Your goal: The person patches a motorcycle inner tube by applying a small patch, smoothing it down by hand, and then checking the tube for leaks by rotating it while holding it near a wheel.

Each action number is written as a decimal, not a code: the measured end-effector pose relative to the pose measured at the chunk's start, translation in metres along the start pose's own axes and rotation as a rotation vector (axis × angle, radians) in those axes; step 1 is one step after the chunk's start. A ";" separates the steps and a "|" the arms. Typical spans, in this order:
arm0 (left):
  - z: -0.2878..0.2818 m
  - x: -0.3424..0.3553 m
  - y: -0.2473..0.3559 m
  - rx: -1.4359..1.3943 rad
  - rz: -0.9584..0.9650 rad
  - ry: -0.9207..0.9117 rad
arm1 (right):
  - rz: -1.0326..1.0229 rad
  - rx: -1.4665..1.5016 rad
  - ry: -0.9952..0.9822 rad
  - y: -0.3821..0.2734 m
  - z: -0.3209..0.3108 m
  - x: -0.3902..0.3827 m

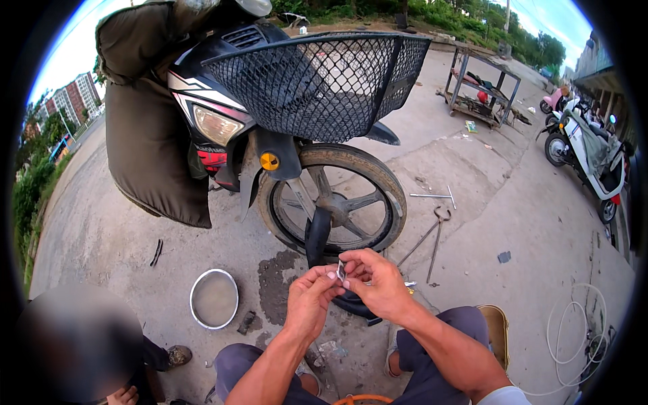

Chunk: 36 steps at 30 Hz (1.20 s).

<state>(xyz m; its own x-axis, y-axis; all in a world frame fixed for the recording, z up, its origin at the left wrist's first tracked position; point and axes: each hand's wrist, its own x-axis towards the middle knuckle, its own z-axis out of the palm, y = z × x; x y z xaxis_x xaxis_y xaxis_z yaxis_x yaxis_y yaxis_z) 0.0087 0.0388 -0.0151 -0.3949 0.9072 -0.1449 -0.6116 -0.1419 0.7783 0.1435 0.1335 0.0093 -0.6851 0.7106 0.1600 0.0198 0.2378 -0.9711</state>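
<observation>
In front of me, my left hand (313, 297) and my right hand (375, 283) meet, fingertips pinched together. Between them they hold a small flat dark piece with a whitish edge (341, 271), which looks like a tyre patch; its far side is hidden by fingers. Just beyond is the spoked front wheel (337, 202) of a motorbike. A black inner tube (317, 236) hangs out over the tyre's near side and runs down behind my hands to the ground, partly covered by them.
A metal basin (214, 299) of cloudy water stands left, beside a wet patch. Long pincers (435, 246) and a T-handled wrench (442, 196) lie right. The motorbike's mesh basket (317, 88) overhangs the wheel. Another person's blurred head (81, 344) is lower left; a pale hose (560, 337) coils right.
</observation>
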 end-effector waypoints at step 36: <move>0.007 -0.003 -0.002 0.346 0.184 0.061 | -0.097 -0.091 0.009 -0.002 -0.002 -0.001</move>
<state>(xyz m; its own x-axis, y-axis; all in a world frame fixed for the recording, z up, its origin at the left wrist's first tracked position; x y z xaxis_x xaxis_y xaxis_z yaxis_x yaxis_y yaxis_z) 0.0158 0.0393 -0.0127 -0.5228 0.8524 -0.0113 -0.2636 -0.1491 0.9530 0.1457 0.1339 0.0116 -0.6802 0.6873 0.2547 0.0198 0.3646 -0.9310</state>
